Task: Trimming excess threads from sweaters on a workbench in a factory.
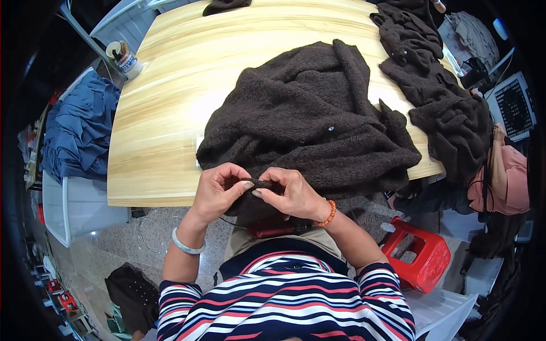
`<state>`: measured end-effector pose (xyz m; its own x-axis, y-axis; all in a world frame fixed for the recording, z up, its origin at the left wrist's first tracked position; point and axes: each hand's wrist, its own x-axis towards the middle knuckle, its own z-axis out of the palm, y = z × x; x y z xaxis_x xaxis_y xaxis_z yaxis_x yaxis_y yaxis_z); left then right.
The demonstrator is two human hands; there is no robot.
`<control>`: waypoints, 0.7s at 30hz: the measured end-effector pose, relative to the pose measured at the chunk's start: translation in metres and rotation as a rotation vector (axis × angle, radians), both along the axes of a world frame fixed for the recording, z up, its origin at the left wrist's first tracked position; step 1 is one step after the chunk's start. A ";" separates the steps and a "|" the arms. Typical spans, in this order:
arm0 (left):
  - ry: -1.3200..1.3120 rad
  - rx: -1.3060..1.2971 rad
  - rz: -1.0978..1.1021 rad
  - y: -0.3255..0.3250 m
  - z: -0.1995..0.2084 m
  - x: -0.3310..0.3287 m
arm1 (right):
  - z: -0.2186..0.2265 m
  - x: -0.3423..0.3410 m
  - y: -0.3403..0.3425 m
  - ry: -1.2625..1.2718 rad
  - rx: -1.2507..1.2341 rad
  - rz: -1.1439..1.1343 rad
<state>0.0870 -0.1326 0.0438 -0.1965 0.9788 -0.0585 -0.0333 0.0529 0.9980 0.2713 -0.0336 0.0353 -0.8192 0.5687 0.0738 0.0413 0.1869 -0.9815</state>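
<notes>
A dark brown knitted garment (pixel 296 108) lies heaped on the near part of the wooden table, and its front edge hangs over toward my lap. My left hand (pixel 222 190) pinches a bit of that edge between thumb and fingers. Close beside it, my right hand (pixel 284 192) pinches the same edge, thumb tip almost meeting the left thumb. A short stretch of knit fabric shows between the two hands. A small shiny spot, perhaps a button, sits on the garment right of its middle.
More dark brown knitwear (pixel 438 96) runs along the table's right edge, where a co-worker in a pink top (pixel 509 182) sits. Blue fabric (pixel 82 128) fills a white bin at left. A tub of tools (pixel 129 65) stands by the wooden table (pixel 165 113). A red stool (pixel 426 261) is at lower right.
</notes>
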 end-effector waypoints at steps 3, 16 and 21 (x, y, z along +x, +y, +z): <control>0.050 -0.213 0.000 0.010 0.007 -0.015 | 0.001 -0.002 0.001 0.006 0.147 -0.060; -0.408 -0.158 0.263 0.068 -0.050 -0.058 | -0.029 -0.003 -0.002 0.018 0.211 -0.028; 0.417 0.004 0.380 0.094 -0.067 -0.052 | -0.027 -0.002 -0.005 0.036 0.183 -0.006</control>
<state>0.0352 -0.0385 -0.0237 -0.5406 0.8349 0.1034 0.3484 0.1103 0.9308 0.2695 -0.0388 0.0081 -0.8111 0.5477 0.2053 0.0087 0.3622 -0.9321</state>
